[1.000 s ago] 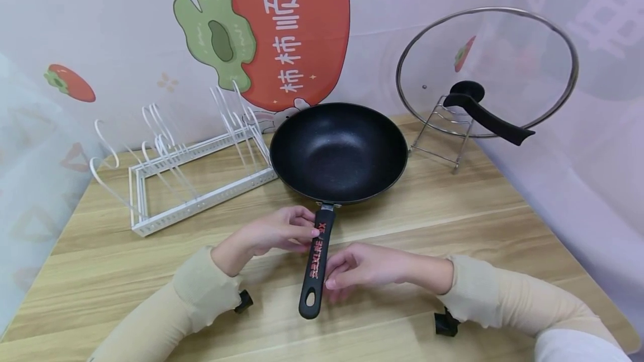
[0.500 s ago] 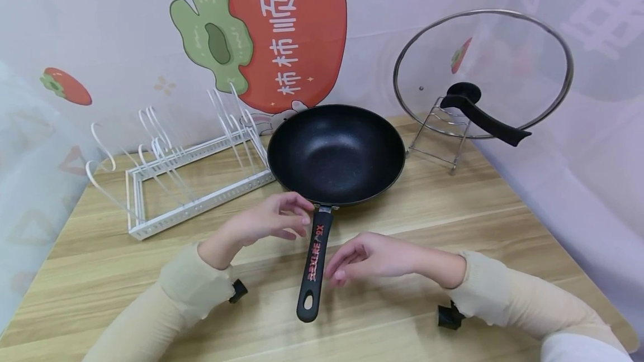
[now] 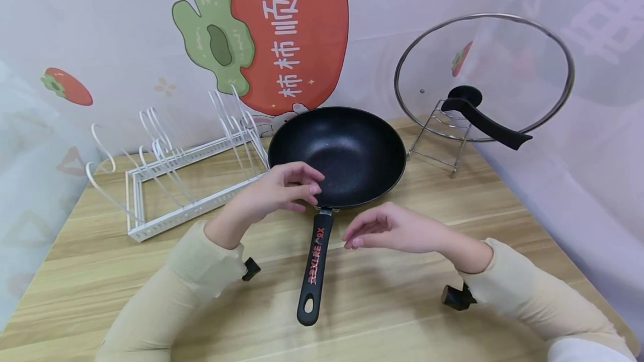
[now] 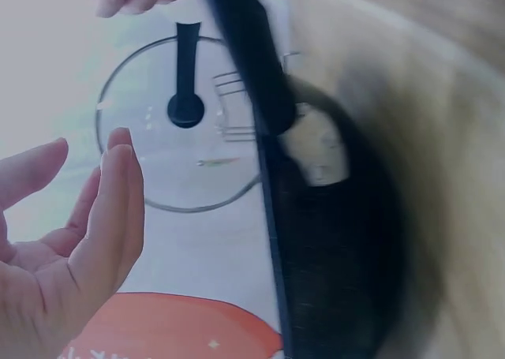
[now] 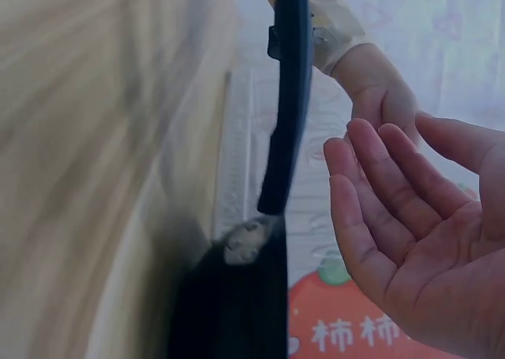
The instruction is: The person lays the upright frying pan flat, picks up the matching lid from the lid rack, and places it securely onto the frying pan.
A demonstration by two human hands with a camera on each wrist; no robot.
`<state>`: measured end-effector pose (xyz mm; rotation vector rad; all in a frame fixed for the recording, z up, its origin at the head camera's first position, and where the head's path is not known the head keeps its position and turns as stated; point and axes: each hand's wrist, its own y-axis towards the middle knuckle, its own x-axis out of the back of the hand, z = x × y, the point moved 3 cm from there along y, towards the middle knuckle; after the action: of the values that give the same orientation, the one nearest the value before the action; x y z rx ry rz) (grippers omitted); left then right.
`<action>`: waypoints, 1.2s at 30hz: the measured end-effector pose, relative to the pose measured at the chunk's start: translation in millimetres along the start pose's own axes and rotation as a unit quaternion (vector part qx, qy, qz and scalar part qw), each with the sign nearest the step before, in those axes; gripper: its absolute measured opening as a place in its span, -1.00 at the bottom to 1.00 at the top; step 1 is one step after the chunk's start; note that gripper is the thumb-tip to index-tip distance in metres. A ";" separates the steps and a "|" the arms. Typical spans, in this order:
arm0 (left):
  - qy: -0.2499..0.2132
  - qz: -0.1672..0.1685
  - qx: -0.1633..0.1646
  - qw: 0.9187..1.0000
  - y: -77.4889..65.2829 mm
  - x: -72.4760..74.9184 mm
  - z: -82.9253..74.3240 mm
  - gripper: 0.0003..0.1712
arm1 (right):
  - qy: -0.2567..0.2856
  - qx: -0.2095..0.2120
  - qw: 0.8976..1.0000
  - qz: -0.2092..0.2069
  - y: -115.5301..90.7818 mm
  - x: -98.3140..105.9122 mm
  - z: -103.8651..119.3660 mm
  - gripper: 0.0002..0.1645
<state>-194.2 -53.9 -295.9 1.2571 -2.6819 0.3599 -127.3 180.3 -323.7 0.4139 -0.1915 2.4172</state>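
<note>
A black wok (image 3: 347, 155) rests on the wooden table, its long black handle (image 3: 315, 267) with red lettering pointing toward me. My left hand (image 3: 276, 191) hovers over the wok's near left rim, fingers loosely bent and holding nothing. To the right of the handle, my right hand (image 3: 394, 229) hangs above the table, relaxed and apart from the handle. Both wrist views show gaps between thumb and fingers with nothing in them; the wok's handle (image 4: 248, 55) appears beside the left hand (image 4: 71, 241), and the right hand (image 5: 426, 217) is clear of it too.
At the left stands a white wire rack (image 3: 186, 211) with curved dividers, close to the wok. A glass lid (image 3: 523, 71) with a black handle leans upright in a small metal stand (image 3: 435, 155) at the back right. A printed cloth (image 3: 126, 15) hangs behind the table.
Both hands have come off the wok's handle. The left has risen forward to over the rim; the right has lifted and drawn away to the right. The wok has stayed in place.
</note>
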 end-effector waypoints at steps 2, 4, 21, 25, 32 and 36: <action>-0.003 -0.007 -0.018 1.000 3.9 0.8 -7.8 -0.62 | -0.020 0.003 1.000 -0.015 -1.3 5.8 4.2 -0.75; -0.006 -0.015 -0.039 0.999 7.9 1.0 -14.9 -0.63 | -0.040 0.009 0.999 -0.028 -1.9 10.7 7.6 -0.75; -0.031 -0.083 -0.137 0.987 52.8 -14.1 -53.0 -0.65 | -0.192 0.029 0.957 -0.215 -19.7 55.5 36.2 -0.82; -0.031 -0.090 -0.150 0.984 67.5 -19.7 -55.5 -0.65 | -0.238 0.044 0.932 -0.269 -26.3 70.0 36.7 -0.81; -0.016 -0.075 -0.178 0.981 95.5 -28.5 -56.4 -0.66 | -0.324 0.116 0.876 -0.337 -36.3 92.0 37.2 -0.74; -0.017 -0.070 -0.174 0.982 107.8 -34.0 -57.5 -0.67 | -0.356 0.132 0.850 -0.364 -41.9 102.5 35.6 -0.73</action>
<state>-253.5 53.8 -265.2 1.3368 -2.5171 -0.1448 -166.1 264.9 -253.9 1.2552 -0.0031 1.4503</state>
